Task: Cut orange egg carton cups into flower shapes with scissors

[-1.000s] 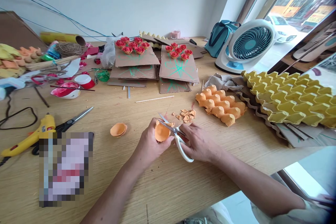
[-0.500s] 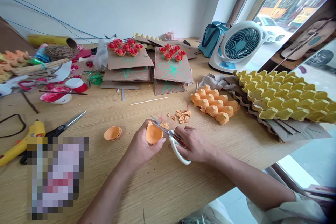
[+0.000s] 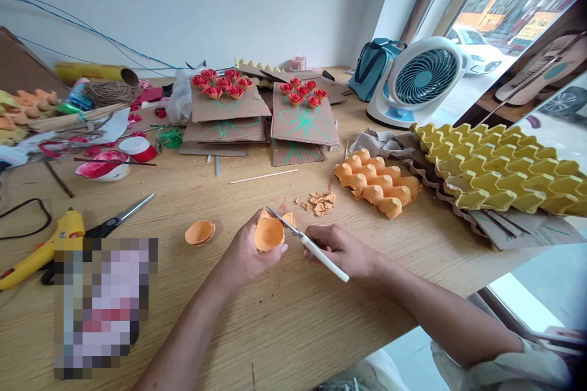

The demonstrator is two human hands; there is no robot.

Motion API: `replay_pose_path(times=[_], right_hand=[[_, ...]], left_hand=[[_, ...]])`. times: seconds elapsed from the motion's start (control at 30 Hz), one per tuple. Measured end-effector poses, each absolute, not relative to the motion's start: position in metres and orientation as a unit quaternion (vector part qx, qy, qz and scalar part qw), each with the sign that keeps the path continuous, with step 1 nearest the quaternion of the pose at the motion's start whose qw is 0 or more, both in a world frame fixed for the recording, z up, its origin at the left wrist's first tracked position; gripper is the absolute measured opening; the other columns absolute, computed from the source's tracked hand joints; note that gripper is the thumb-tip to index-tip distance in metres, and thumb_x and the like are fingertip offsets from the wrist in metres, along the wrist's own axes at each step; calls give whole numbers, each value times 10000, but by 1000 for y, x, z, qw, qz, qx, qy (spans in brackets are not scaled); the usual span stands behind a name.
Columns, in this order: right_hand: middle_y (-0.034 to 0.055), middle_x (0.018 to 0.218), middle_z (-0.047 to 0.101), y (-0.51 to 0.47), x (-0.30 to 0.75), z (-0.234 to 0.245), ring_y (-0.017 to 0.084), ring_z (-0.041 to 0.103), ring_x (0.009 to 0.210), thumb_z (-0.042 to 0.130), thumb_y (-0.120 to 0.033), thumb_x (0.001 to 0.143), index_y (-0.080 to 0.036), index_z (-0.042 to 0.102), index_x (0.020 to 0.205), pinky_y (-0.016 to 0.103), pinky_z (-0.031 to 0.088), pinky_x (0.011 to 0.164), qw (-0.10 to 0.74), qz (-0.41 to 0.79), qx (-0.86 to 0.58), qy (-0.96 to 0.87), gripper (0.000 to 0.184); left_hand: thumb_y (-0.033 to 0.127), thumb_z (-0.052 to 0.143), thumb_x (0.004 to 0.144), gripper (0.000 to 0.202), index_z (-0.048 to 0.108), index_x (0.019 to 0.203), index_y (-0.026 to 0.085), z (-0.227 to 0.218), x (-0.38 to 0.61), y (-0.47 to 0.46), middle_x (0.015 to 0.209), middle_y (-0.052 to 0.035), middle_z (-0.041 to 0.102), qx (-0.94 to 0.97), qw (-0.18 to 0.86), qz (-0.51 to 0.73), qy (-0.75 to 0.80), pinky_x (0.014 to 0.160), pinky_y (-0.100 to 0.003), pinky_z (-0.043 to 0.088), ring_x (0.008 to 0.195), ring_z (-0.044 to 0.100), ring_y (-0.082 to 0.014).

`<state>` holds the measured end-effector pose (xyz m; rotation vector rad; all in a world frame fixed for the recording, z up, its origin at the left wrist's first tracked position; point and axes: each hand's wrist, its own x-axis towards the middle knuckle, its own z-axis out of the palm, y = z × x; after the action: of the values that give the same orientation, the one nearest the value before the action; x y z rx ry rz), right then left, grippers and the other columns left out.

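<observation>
My left hand (image 3: 247,253) grips an orange egg-carton cup (image 3: 268,234) just above the wooden table (image 3: 284,330). My right hand (image 3: 342,250) is closed around white-handled scissors (image 3: 316,252), whose blades lie together across the cup's rim. A finished orange cup (image 3: 199,233) rests on the table to the left. Small orange trimmings (image 3: 318,201) lie just beyond the hands.
An orange egg-carton strip (image 3: 376,183) and yellow egg trays (image 3: 495,171) lie to the right, a fan (image 3: 419,79) behind them. Cardboard sheets with red paper roses (image 3: 302,116) sit at the back. A yellow glue gun (image 3: 41,250) and black scissors (image 3: 114,223) lie left.
The scissors' blades have come together on the cup's rim and turned edge-on. The view has shifted slightly; both hands stay in about the same place.
</observation>
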<state>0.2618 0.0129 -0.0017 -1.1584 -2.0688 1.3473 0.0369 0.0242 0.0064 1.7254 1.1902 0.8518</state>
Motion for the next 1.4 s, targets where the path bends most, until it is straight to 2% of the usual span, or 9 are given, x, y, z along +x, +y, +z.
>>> replay_pose_path(times=[0.1,0.2,0.37,0.57,0.77,0.9,1.0,1.17,1.4], right_hand=[[-60,627,468,14,261,-2,85,418,541,589,-470,923,-190,500,759,209,349,496,215,574,-391,-686,336],[-53,618,474,14,260,-3,85,443,524,587,-622,891,-192,476,744,212,383,484,227,646,-359,-634,468],[-23,663,542,15,262,-4,106,517,558,491,-742,895,-175,522,856,240,440,537,232,667,-326,-628,569],[5,729,574,14,263,0,131,533,666,451,-724,928,-182,528,822,268,459,637,232,588,-368,-682,558],[-32,629,540,12,259,-2,110,504,552,556,-705,882,-188,515,804,236,411,521,242,608,-407,-637,524],[-39,576,532,14,260,-6,96,479,462,592,-728,838,-182,518,814,215,367,432,236,674,-386,-584,551],[-19,630,562,14,261,-6,108,515,513,508,-745,882,-173,533,876,234,416,488,240,679,-351,-598,573],[-4,701,566,12,260,-3,121,519,619,476,-700,930,-178,526,862,258,433,591,250,611,-366,-656,529],[-29,678,517,7,259,-5,115,451,608,608,-454,921,-190,523,786,244,341,556,280,450,-457,-715,308]], left_hand=[[249,698,727,221,579,909,212,5,38,25,1041,-77,716,688,437,342,468,896,-387,542,1040,668,-274],[260,691,753,338,583,1068,201,3,38,25,1164,-94,691,687,453,344,452,938,-384,516,1099,649,-266],[264,679,776,276,541,1008,202,-1,36,27,958,-38,661,684,441,359,457,805,-320,508,879,637,-198],[332,706,790,326,500,1011,209,-2,36,28,863,13,580,634,437,402,495,757,-281,477,793,577,-154],[321,720,752,375,481,1023,221,0,37,29,904,3,593,594,457,438,495,787,-285,487,840,593,-159],[320,706,760,314,531,995,207,3,39,27,1025,-50,656,600,466,442,477,839,-305,500,942,627,-186],[341,714,760,355,556,1041,194,3,41,27,1139,-90,671,579,504,448,458,848,-322,522,998,646,-207],[362,746,783,416,560,1119,200,-1,40,25,1088,-58,668,533,553,458,447,875,-304,516,999,637,-185],[262,751,771,472,558,1199,221,2,40,23,950,-7,613,387,693,481,371,694,-219,482,768,562,-107]])
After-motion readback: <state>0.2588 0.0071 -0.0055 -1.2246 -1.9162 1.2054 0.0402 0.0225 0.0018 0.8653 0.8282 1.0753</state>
